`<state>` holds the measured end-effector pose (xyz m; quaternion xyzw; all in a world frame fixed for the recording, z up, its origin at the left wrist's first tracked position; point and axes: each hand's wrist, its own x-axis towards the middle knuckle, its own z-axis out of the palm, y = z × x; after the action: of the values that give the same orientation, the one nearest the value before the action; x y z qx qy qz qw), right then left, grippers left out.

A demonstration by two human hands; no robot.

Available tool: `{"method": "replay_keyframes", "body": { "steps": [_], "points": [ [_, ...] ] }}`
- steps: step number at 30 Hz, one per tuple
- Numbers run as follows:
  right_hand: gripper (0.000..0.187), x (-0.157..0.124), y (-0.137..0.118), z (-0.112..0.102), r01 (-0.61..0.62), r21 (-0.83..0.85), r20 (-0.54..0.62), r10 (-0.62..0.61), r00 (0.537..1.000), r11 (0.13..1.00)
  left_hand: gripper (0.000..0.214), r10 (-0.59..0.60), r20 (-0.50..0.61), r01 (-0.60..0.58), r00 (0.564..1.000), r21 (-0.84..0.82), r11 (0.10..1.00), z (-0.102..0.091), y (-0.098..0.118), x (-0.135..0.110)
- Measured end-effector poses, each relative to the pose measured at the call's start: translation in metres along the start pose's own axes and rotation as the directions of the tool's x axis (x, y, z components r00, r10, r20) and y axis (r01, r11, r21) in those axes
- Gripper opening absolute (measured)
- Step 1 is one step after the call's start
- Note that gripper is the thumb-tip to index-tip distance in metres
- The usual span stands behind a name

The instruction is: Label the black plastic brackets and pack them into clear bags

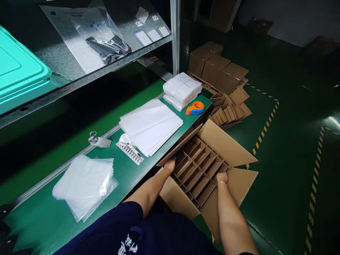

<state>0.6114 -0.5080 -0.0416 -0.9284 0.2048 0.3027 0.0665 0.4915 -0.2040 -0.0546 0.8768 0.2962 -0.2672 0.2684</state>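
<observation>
An open cardboard box (pixel 225 145) stands beside the green workbench, its flaps spread outward. Inside it sits a brown cardboard divider (pixel 199 156) that forms a grid of narrow cells. My left hand (pixel 170 164) grips the divider's left side, close to the flap along the bench; its fingertips are partly hidden. At the opposite side, my right hand (pixel 222 177) is closed on the divider's edge, with the fingers curled down out of sight. No goods show in the cells that I can see.
On the green workbench (pixel 103 191) lie clear plastic bags (pixel 85 184), white sheets (pixel 151 124), a bundled white stack (pixel 182 88), an orange-and-blue tape dispenser (pixel 195 108) and a small bottle (pixel 99 141). Beyond are more dividers (pixel 228 109) and closed cartons (pixel 217 65). A metal shelf (pixel 111 63) overhangs the bench.
</observation>
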Motion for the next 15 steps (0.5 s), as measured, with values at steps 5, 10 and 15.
{"method": "replay_keyframes", "body": {
  "steps": [5, 10, 15],
  "points": [
    [0.032, -0.009, 0.006, -0.004, -0.009, 0.096, -0.019, 0.011, 1.0, 0.995, 0.035, 0.036, 0.051, -0.038, 0.998, 0.035, 0.999, -0.004, -0.003, -0.011],
    [0.029, -0.023, 0.018, 0.001, 0.009, 0.17, -0.05, -0.001, 0.999, 0.985, 0.035, 0.032, 0.056, -0.034, 0.998, 0.049, 0.998, -0.003, -0.009, -0.027],
    [0.026, -0.039, 0.032, 0.009, -0.021, 0.168, -0.062, 0.032, 0.998, 0.986, 0.034, -0.002, 0.058, 0.002, 0.998, -0.002, 1.0, 0.001, -0.016, -0.039]
  ]
}}
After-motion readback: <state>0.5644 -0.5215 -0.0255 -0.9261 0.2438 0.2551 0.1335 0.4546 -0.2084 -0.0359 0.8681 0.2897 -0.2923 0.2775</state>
